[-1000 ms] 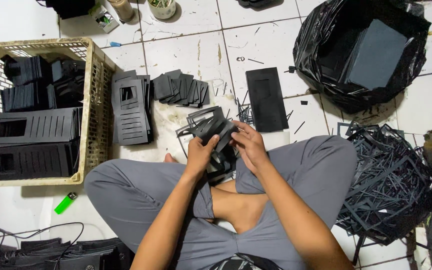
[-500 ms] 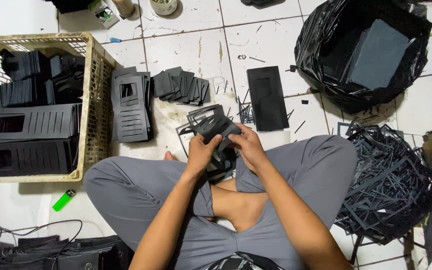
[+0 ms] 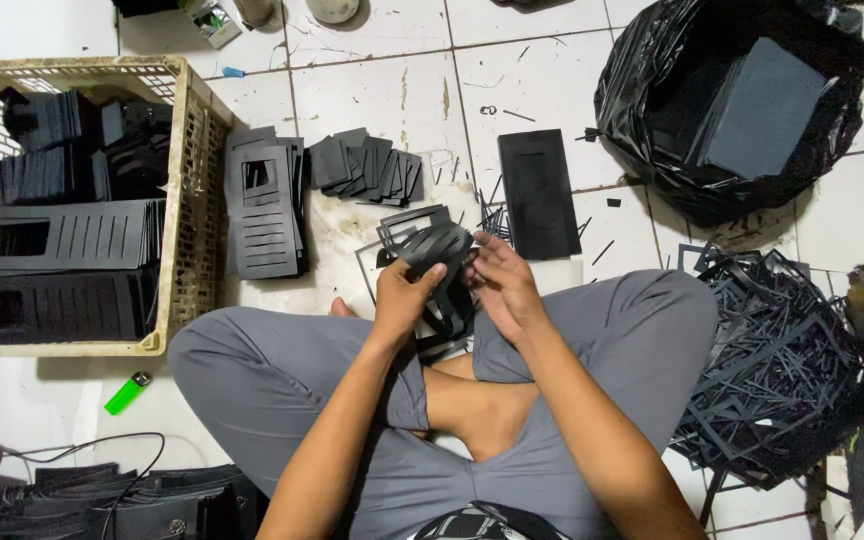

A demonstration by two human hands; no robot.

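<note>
I sit cross-legged on a white tiled floor. My left hand grips a black die-cut sheet with slots and a loose frame, held above my knees. My right hand pinches the same sheet from the right, its fingers at the sheet's edge. The sheet bends between both hands. More black offcuts hang under it against my legs.
A beige plastic basket at left holds stacked black slotted sheets. A stack of slotted sheets, small black rectangles and a plain black sheet lie ahead. A black bag stands far right, a scrap heap right, a green lighter left.
Both hands stay on the black sheet and have worked it slightly; its bent frame sits a little differently. Nothing else has moved.
</note>
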